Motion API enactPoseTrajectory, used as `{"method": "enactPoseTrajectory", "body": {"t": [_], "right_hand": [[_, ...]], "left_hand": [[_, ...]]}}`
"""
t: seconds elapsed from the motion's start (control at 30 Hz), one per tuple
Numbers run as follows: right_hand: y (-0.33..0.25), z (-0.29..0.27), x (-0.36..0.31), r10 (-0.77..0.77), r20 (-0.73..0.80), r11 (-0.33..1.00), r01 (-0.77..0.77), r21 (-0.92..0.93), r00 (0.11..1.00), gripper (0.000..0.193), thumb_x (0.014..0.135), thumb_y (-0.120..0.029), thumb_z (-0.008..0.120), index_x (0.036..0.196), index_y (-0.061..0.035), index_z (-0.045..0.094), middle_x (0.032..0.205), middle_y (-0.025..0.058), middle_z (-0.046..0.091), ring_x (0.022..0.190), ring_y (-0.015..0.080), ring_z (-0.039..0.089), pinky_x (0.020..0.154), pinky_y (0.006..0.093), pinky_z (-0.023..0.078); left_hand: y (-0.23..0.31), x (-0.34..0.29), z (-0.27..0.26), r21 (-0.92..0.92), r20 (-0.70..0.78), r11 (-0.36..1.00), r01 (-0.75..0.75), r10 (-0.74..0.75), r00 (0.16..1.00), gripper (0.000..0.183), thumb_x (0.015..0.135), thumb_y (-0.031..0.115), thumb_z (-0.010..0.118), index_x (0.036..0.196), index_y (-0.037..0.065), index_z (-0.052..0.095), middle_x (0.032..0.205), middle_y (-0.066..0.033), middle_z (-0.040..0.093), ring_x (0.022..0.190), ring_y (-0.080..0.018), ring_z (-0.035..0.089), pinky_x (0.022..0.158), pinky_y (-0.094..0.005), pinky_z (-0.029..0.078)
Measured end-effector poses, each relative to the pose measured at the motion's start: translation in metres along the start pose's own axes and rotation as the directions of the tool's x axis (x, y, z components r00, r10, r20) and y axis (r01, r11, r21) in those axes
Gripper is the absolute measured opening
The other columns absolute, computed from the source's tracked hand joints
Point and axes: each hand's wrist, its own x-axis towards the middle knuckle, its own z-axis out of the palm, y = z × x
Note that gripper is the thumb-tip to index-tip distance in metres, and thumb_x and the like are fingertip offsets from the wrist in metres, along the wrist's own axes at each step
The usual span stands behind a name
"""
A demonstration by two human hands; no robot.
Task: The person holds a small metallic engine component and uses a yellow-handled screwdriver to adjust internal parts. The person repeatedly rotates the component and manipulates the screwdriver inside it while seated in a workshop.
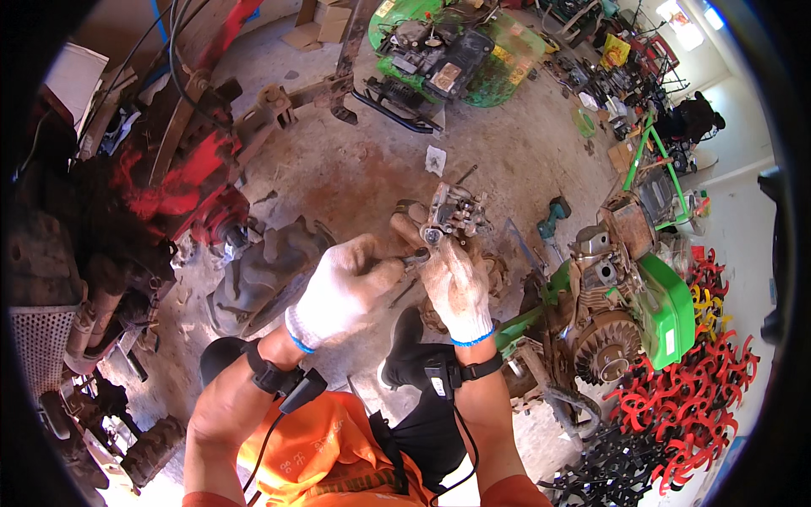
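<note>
We have both hands close together, out in front of the body. Left hand (355, 275): white glove, blue cuff, mostly curled, thumb and fingertips pinched on a small dark-tipped piece (420, 253), too small for us to tell what. Right hand (456, 283): matching glove, stained, fingers bent and closed on the near end of a metal part (458, 211), grey, lots of small fittings. We place that part held up over the concrete floor (355, 169), just beyond the right fingertips, dark-tipped piece right beside it. We mark black straps (269, 376) with small devices at both wrists, cables running down. Around: teal power tool (553, 217) on the floor to the right; engine with a finned wheel (606, 346) and green cover (667, 308) nearer; pile of red curved blades (676, 406) past it, black ones (600, 465) below. Left side we log a red machine (177, 186) and a grey casing (266, 270). Far side, green machine (431, 76) with its engine exposed
</note>
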Motion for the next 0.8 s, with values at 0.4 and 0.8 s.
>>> {"method": "enactPoseTrajectory", "body": {"t": [0.4, 0.8], "right_hand": [[0.004, -0.022, -0.015, -0.212, 0.319, -0.081, 0.309, -0.948, 0.924, 0.021, 0.108, -0.013, 0.064, 0.125, -0.0028, 0.071, 0.110, 0.0139, 0.076, 0.109, 0.0256, 0.074, 0.105, 0.0396, 0.056], [0.017, -0.014, -0.016, -0.062, -0.078, 0.995, 0.056, -0.088, 0.995, 0.037, 0.108, 0.006, 0.058, 0.144, 0.0005, 0.051, 0.133, 0.0186, 0.067, 0.120, 0.0277, 0.071, 0.103, 0.0364, 0.062]], "left_hand": [[-0.016, 0.006, 0.006, 0.660, -0.038, 0.577, -0.481, 0.665, 0.746, 0.021, 0.093, 0.008, 0.079, 0.114, 0.006, 0.075, 0.100, -0.0170, 0.075, 0.089, -0.0389, 0.075, 0.076, -0.0430, 0.060], [-0.024, 0.013, -0.002, 0.836, 0.175, 0.208, -0.509, 0.777, 0.605, 0.037, 0.089, 0.011, 0.082, 0.124, 0.010, 0.070, 0.093, -0.0113, 0.067, 0.074, -0.0351, 0.070, 0.063, -0.0442, 0.057]]}}
